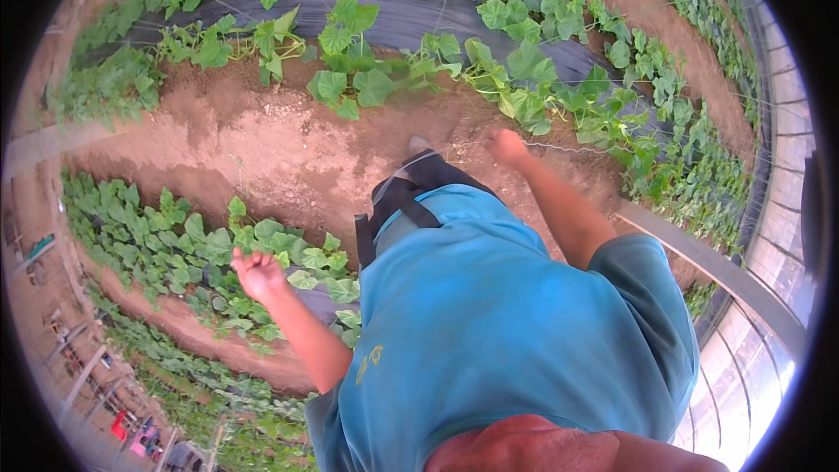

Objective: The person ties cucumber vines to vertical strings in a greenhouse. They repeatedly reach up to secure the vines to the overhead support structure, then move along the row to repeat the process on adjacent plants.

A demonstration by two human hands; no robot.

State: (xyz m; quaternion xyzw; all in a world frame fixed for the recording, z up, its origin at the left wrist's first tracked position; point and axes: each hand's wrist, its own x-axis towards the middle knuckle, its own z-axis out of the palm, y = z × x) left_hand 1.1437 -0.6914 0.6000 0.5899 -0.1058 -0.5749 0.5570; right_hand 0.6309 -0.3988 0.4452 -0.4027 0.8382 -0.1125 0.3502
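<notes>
The right hand (507, 147) is folded like a fist, and the pale twine (577, 149) seems to come out of it, so I judge that it holds the twine. The twine runs above the soil, from this hand toward the cucumber-like vines (527, 61) on the right. The left hand (259, 274) has loosely spread fingers and carries nothing visible; it is above the other row of leaves (210, 249).

To handle the twine well, I think an even, gentle pull is best, so it does not catch the soft stems. The free hand could help to guide it, and the feet should keep to the path.

The path (271, 140) is bare, brown, uneven soil. Dark plastic film (402, 13) covers the planted bed. A translucent, ribbed greenhouse wall (791, 149) curves at the right, and small clutter (118, 425) lies at the lower left.
</notes>
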